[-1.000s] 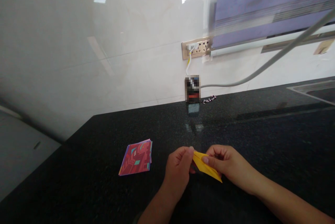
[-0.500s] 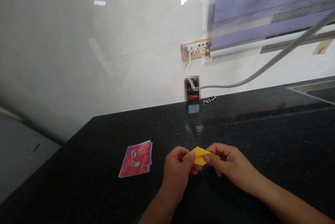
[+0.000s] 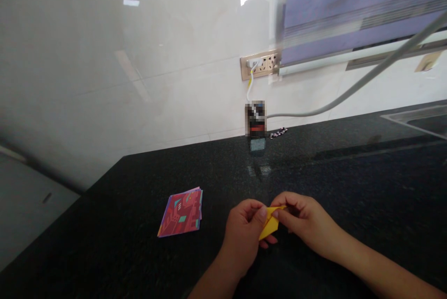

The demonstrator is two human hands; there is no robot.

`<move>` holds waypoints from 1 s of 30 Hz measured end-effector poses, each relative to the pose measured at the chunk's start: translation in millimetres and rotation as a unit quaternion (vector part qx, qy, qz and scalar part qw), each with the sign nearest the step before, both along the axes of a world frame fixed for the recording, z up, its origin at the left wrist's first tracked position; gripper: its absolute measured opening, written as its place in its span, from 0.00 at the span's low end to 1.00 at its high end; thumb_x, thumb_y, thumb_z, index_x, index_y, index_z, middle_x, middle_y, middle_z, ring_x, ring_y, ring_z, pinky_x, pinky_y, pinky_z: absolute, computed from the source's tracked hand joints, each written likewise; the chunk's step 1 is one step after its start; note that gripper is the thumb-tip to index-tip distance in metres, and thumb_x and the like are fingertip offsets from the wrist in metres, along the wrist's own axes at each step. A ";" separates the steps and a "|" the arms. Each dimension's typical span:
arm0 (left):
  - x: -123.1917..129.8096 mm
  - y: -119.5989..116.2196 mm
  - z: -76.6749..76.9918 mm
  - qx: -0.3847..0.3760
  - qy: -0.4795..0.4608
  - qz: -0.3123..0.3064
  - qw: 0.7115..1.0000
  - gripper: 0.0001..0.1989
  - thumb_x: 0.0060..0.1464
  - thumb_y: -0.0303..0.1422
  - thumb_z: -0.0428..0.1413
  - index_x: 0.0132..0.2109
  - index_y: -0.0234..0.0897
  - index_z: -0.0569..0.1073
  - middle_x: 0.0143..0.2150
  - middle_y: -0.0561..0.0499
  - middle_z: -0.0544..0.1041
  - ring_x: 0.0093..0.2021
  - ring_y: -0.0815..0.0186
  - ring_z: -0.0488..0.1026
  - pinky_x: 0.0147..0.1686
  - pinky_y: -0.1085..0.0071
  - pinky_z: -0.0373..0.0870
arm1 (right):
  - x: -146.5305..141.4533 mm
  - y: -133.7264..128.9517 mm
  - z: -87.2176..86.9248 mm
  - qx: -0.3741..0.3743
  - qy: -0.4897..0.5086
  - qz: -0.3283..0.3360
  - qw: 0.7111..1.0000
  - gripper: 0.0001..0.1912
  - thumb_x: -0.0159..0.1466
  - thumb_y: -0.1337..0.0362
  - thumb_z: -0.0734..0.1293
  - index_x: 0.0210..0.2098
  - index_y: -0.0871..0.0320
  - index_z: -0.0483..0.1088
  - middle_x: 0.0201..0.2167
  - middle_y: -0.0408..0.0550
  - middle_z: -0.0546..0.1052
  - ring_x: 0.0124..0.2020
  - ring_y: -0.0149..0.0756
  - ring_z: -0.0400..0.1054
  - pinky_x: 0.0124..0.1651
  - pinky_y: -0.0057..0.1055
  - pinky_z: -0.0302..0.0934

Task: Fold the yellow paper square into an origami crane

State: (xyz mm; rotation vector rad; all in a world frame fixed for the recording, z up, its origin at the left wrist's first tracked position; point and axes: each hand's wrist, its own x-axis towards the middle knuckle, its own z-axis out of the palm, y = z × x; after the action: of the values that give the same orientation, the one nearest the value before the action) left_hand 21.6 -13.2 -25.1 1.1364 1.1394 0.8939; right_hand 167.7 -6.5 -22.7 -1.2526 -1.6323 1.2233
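Broadly, a pale, glossy wall (image 3: pixel 181 98) rises behind a dark, speckled counter (image 3: pixel 122 206). Upper right is a purple panel (image 3: pixel 335 5), its surface streaked with pale bands, and below it a gray hose (image 3: pixel 352 87) slants down to the left, reaching a box blurred by pixels (image 3: pixel 256 119) at the back of the counter. Nearer, the left hand (image 3: pixel 242 231) and the right hand (image 3: pixel 303 213) are close together above the counter. Well to their left, a stack of cards (image 3: pixel 180 215) lies flat, its top one mostly red, with other edges poking out. On the wall, above the box, sits a socket (image 3: pixel 245 71) with a white cord (image 3: pixel 250 87) hanging from it. Between the hands is the folded yellow paper (image 3: pixel 271 228): the left fingers are clamped on its left part, thumb on top, and the right thumb and fingers pinch its upper right part. Smallest, a beaded string (image 3: pixel 278 133) rests just right of the box.
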 end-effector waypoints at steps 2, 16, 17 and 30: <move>1.9 -1.5 0.8 -0.018 -0.020 -0.002 1.000 0.12 0.52 0.39 0.48 0.34 0.32 0.65 0.26 0.51 0.72 0.17 0.72 0.70 0.14 0.81 0.60 | -0.6 0.5 -1.3 -0.014 0.028 -0.010 0.999 0.06 0.57 0.64 0.62 0.30 0.61 0.66 0.19 0.40 0.65 0.19 0.25 0.57 0.20 0.22 0.53; 7.3 -4.3 4.8 -0.069 -0.071 -0.001 0.995 0.12 0.54 0.37 0.46 0.35 0.31 0.63 0.26 0.48 0.73 0.18 0.72 0.70 0.15 0.81 0.62 | -3.0 -0.3 -4.1 -0.028 0.079 -0.013 0.996 0.09 0.59 0.60 0.60 0.28 0.60 0.63 0.19 0.39 0.64 0.18 0.25 0.56 0.20 0.22 0.53; 7.2 -4.2 4.9 -0.068 -0.069 0.000 0.995 0.12 0.54 0.37 0.46 0.34 0.30 0.64 0.26 0.49 0.73 0.18 0.73 0.70 0.16 0.81 0.62 | -3.1 -0.3 -4.5 -0.023 0.076 -0.016 0.997 0.09 0.59 0.60 0.59 0.29 0.60 0.64 0.19 0.39 0.64 0.18 0.25 0.57 0.20 0.22 0.54; 6.7 -4.4 3.9 -0.058 -0.061 0.006 0.996 0.13 0.49 0.40 0.51 0.33 0.31 0.65 0.25 0.50 0.72 0.18 0.71 0.70 0.17 0.78 0.63 | -1.5 -2.9 -5.2 0.008 0.033 -0.028 0.999 0.15 0.63 0.57 0.54 0.30 0.59 0.65 0.17 0.40 0.63 0.17 0.27 0.57 0.20 0.23 0.52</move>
State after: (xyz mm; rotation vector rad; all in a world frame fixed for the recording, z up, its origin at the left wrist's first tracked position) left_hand 28.3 -17.5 -21.1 0.9683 1.0851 0.8839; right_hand 166.2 -9.3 -27.9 -1.2273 -1.5461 1.2038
